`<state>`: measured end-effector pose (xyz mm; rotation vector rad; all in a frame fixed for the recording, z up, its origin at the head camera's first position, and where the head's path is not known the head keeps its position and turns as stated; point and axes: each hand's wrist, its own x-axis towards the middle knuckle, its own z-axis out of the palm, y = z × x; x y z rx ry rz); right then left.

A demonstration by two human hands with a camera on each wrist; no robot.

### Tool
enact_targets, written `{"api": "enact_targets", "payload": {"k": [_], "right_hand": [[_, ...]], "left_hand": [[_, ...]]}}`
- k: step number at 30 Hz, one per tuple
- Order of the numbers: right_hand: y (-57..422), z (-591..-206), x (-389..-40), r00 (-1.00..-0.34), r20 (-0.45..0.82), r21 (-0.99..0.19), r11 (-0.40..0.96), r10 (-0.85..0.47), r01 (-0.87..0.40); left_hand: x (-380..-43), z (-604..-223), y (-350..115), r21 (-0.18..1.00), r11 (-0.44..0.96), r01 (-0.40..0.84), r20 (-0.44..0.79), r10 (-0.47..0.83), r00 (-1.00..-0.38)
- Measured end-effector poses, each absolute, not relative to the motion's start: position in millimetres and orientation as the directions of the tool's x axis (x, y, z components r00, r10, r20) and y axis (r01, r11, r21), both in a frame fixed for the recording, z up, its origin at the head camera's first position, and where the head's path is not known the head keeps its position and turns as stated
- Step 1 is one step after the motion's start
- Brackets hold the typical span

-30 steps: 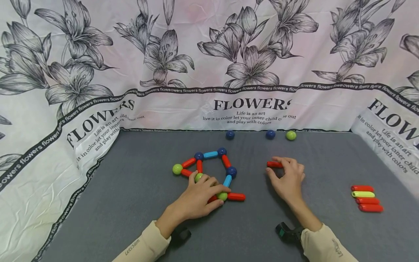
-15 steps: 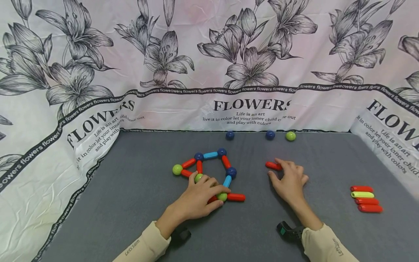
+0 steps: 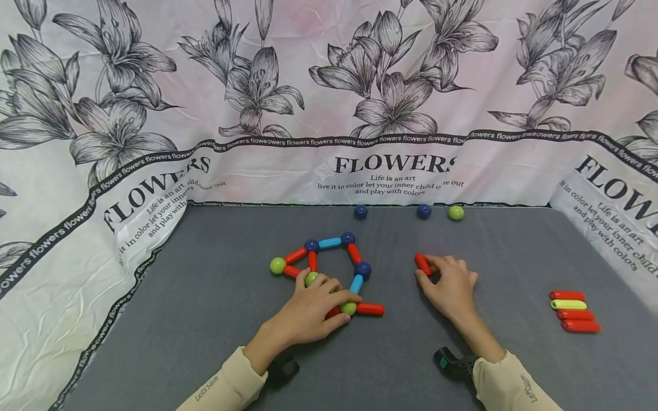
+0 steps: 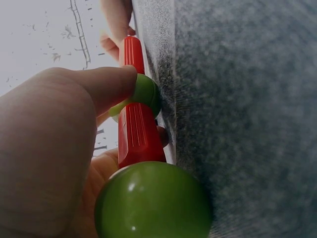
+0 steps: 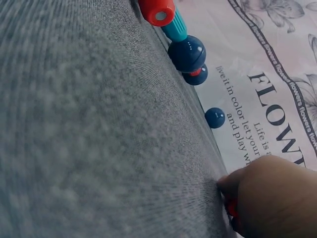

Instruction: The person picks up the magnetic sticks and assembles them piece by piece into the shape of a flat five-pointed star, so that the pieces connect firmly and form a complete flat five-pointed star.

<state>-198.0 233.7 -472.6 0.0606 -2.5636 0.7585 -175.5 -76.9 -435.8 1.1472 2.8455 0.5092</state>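
In the head view, my left hand (image 3: 315,308) lies over the lower part of a shape made of magnetic rods and balls. Thumb and fingers grip a green ball (image 3: 348,309), from which a red rod (image 3: 370,309) sticks out to the right. The left wrist view shows the thumb (image 4: 116,84) against that ball, with a nearer green ball (image 4: 153,201) joined by a red rod. Right of the shape, apart from it, my right hand (image 3: 452,290) pinches a loose red magnetic rod (image 3: 422,264), mostly hidden behind the hand in the right wrist view.
Two blue balls (image 3: 361,212) and a green ball (image 3: 456,212) lie along the back edge of the grey table. At the right, several red rods (image 3: 581,326) and a yellow-green rod (image 3: 568,305) lie in a stack-like row. Flowered cloth (image 3: 288,171) rises behind.
The red rod in my right hand has turned from lying nearly sideways to a steep slant, and the hand has shifted slightly nearer. My left hand and the shape have stayed put.
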Motion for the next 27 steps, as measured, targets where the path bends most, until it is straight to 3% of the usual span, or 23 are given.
{"api": "enact_targets", "payload": {"k": [7, 13, 27], "right_hand": [[233.7, -473.5, -198.1, -0.893, 0.449, -0.473, 0.858, 0.039, -0.201], [232.0, -473.5, -197.5, -0.880, 0.470, -0.442, 0.844, -0.071, -0.304], [207.6, -472.0, -189.0, -0.859, 0.474, -0.530, 0.717, -0.192, -0.453]], "left_hand": [[-174.4, -435.4, -76.3, 0.306, 0.673, 0.674, 0.103, 0.680, -0.726], [-173.9, -436.1, -75.7, 0.299, 0.662, 0.687, 0.122, 0.688, -0.715], [-173.1, -435.7, -74.6, 0.287, 0.656, 0.698, 0.133, 0.694, -0.708]]}}
